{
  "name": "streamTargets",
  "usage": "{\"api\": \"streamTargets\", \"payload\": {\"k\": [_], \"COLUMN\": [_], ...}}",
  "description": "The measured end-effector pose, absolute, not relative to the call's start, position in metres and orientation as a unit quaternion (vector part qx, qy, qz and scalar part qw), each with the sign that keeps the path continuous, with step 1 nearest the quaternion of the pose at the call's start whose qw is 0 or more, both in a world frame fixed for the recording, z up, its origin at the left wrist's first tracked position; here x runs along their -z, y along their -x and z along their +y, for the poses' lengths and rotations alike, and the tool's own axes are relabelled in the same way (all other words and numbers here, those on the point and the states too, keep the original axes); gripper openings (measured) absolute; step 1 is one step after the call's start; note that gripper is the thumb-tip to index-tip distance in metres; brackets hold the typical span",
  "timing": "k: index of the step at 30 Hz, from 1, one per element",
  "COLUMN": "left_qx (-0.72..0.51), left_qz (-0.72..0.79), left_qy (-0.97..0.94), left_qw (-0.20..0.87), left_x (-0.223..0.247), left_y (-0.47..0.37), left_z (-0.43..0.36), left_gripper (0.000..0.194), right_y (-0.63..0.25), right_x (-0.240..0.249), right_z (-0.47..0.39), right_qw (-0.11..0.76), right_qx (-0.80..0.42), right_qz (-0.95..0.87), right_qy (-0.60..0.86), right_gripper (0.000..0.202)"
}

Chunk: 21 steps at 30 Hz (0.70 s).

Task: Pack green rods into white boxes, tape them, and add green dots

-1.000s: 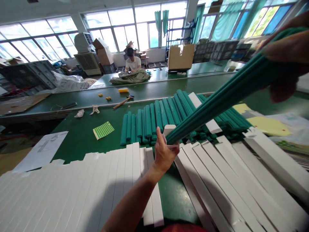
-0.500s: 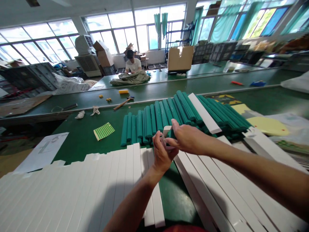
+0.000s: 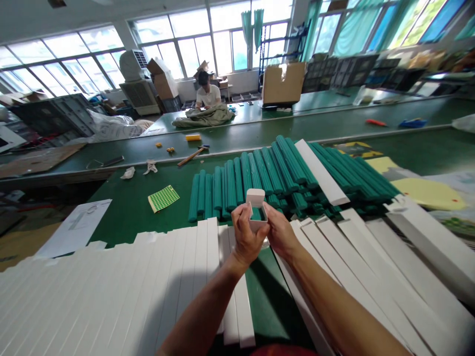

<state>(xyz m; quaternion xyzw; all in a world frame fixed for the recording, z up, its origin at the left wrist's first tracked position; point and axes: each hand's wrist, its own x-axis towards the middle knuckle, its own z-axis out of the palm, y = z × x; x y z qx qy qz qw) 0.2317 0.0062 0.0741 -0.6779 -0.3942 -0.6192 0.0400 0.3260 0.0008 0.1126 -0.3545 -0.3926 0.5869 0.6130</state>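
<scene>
Between my hands is a white cardboard box (image 3: 256,198), its end flap standing up and its mouth facing me. Something green shows inside the mouth. My left hand (image 3: 248,235) grips the box's left side, thumb along the lower edge. On the right side, my right hand (image 3: 282,230) holds it with fingers closed against the wall. Just beyond lie stacked green ribbed rolls (image 3: 256,170), with one long white box (image 3: 322,173) on top of them. Closed white boxes (image 3: 156,282) lie side by side at left, and flat white boxes (image 3: 356,267) at right.
A sheet of green stickers (image 3: 164,199), a paper drawing (image 3: 74,227) and a hammer (image 3: 193,155) lie on the green table (image 3: 126,202). Yellow pieces (image 3: 428,193) are at right. Across the benches sits a person (image 3: 208,93) with grey-green cloth (image 3: 204,116).
My right hand has moved from above the box's mouth down to its right side. The end flap and opening now show clearly between my hands.
</scene>
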Motion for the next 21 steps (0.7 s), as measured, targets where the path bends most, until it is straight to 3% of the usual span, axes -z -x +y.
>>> {"api": "streamTargets", "payload": {"k": [6,12,16,18,21], "left_qx": [0.6,0.603,0.6,0.62,0.619], "left_qz": [-0.385,-0.427,-0.438,-0.44,-0.438], "left_qy": [0.702,0.664,0.654,0.629,0.627], "left_qw": [-0.008,-0.113,-0.142,-0.165,-0.18], "left_x": [-0.082,-0.094,-0.098,-0.098,-0.098], "left_y": [-0.215,-0.205,-0.203,-0.203,-0.202], "left_z": [0.006,0.007,0.007,0.008,0.009], "left_gripper": [0.054,0.027,0.022,0.026,0.05], "right_y": [-0.307,-0.303,-0.298,-0.295,-0.293], "right_x": [-0.118,-0.125,-0.123,-0.121,-0.119], "right_z": [0.015,0.024,0.027,0.028,0.03], "right_qw": [0.664,0.645,0.649,0.664,0.697], "right_qx": [-0.572,-0.566,-0.518,-0.482,-0.452], "right_qz": [-0.333,-0.377,-0.418,-0.424,-0.414], "right_qy": [0.347,0.349,0.368,0.384,0.373], "right_gripper": [0.024,0.017,0.017,0.019,0.012]}}
